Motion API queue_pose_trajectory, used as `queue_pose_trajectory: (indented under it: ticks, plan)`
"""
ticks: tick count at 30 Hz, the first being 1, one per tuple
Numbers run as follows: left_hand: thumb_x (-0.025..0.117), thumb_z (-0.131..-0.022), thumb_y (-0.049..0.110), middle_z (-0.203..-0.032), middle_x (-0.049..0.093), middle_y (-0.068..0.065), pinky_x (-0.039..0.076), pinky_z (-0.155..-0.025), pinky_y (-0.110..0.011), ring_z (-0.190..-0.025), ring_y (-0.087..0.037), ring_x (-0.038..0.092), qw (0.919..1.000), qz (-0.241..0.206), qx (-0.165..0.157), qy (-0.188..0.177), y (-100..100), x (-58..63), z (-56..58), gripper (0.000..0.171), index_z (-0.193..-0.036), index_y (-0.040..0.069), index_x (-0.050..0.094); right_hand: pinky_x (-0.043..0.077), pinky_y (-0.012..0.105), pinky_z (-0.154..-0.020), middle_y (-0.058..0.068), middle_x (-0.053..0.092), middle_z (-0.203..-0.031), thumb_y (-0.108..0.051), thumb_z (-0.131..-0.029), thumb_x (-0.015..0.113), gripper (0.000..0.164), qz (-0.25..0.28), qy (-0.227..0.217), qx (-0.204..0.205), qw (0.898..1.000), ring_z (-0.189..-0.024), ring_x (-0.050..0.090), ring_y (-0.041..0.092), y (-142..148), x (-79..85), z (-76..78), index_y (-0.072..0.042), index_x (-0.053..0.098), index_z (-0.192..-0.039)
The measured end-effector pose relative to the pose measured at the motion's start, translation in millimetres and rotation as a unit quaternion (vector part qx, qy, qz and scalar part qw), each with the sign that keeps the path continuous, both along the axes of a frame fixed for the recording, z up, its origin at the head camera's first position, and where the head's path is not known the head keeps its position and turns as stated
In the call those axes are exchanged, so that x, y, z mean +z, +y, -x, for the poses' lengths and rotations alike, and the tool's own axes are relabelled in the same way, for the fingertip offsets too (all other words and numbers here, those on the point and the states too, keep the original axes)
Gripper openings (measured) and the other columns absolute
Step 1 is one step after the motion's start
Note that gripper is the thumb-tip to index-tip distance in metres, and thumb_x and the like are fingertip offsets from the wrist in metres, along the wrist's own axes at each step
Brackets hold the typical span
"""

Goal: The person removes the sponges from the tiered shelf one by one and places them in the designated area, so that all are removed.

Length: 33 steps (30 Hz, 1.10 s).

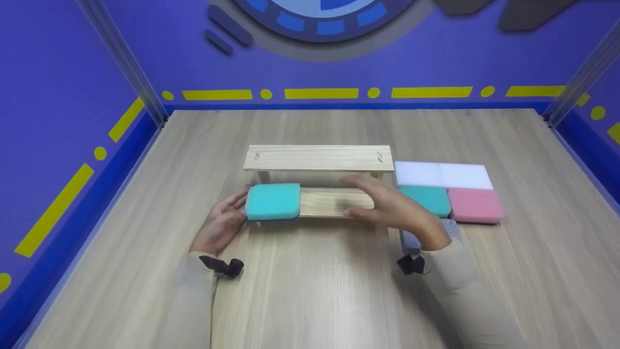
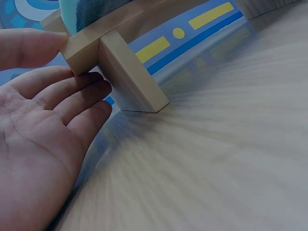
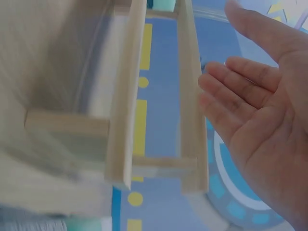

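A teal sponge (image 1: 273, 201) with a dark underside lies on the left end of the front, lower step of a small wooden rack (image 1: 319, 157). My left hand (image 1: 224, 224) is beside that end, its thumb and fingertips at the plank's end (image 2: 84, 60), fingers loosely extended. Over the right part of the same step hovers my right hand (image 1: 395, 206), thumb and fingers spread with nothing between them. In the right wrist view its palm (image 3: 269, 120) faces the camera, apart from the rack's rails (image 3: 122, 106).
Right of the rack lie two white sponges (image 1: 443, 175), another teal sponge (image 1: 426, 199), a pink sponge (image 1: 475, 204) and a grey speckled sponge (image 1: 451, 228), partly hidden by my right wrist. Blue panels (image 1: 319, 72) enclose the wooden table (image 1: 310, 291) at the back and sides.
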<state>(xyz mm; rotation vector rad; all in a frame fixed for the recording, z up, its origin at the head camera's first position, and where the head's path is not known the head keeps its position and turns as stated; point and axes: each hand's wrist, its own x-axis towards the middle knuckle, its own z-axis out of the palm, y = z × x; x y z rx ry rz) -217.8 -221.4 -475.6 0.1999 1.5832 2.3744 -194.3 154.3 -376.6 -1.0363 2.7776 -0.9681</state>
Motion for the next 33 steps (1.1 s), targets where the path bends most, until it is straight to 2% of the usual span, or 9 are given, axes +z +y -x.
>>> queue_pose_trajectory:
  ticks: [7, 11, 17, 26, 33]
  plan:
    - [0.039, -0.089, -0.013, -0.156, 0.021, -0.024, 0.042, -0.102, -0.019, -0.121, -0.005, 0.053, 0.9999, -0.009, 0.007, -0.002, 0.6, 0.6, -0.9, 0.064, -0.150, -0.007, 0.019, 0.037, 0.043, -0.111, 0.010, 0.052, -0.141, -0.030, -0.087, 0.070, 0.062, 0.007, 0.028, 0.007, 1.000, -0.133, 0.046, 0.026, -21.0, -7.5, 5.9, -0.009, 0.047, -0.141]
    - [0.039, -0.090, -0.013, -0.156, 0.021, -0.024, 0.042, -0.103, -0.020, -0.122, -0.005, 0.053, 0.9999, -0.008, 0.006, -0.002, 0.8, 0.7, -0.9, 0.063, -0.150, -0.007, 0.019, 0.035, 0.043, -0.112, 0.012, 0.050, -0.142, -0.031, -0.088, 0.068, 0.063, 0.011, 0.026, 0.021, 0.999, -0.134, 0.044, 0.027, -33.6, -11.8, 9.9, -0.008, 0.045, -0.142]
    - [0.040, -0.090, -0.012, -0.157, 0.020, -0.023, 0.042, -0.103, -0.020, -0.123, -0.004, 0.051, 1.0000, 0.002, -0.001, 0.002, 0.4, 1.2, -0.5, 0.064, -0.150, -0.006, 0.018, 0.032, 0.042, -0.114, 0.006, 0.048, -0.145, -0.034, -0.088, 0.068, 0.063, 0.021, 0.023, 0.034, 0.999, -0.137, 0.041, 0.024, -50.4, -14.8, 13.3, -0.013, 0.045, -0.143]
    - [0.039, -0.090, -0.012, -0.156, 0.022, -0.024, 0.043, -0.102, -0.021, -0.122, -0.007, 0.053, 0.9999, -0.010, 0.003, -0.003, 2.4, 1.4, -0.9, 0.063, -0.150, -0.006, 0.020, 0.028, 0.044, -0.116, 0.011, 0.039, -0.151, -0.044, -0.085, 0.068, 0.076, 0.014, -0.005, 0.023, 1.000, -0.141, 0.034, 0.029, -74.2, -18.3, 15.3, -0.013, 0.038, -0.148]
    - [0.039, -0.091, -0.012, -0.156, 0.020, -0.024, 0.042, -0.103, -0.020, -0.122, -0.006, 0.052, 1.0000, -0.007, -0.002, 0.001, 1.3, 1.7, -1.2, 0.063, -0.150, -0.007, 0.018, 0.031, 0.043, -0.115, 0.010, 0.035, -0.153, -0.046, -0.084, 0.069, 0.080, 0.010, -0.026, 0.016, 0.999, -0.142, 0.033, 0.026, -88.9, -18.6, 18.7, -0.017, 0.035, -0.150]
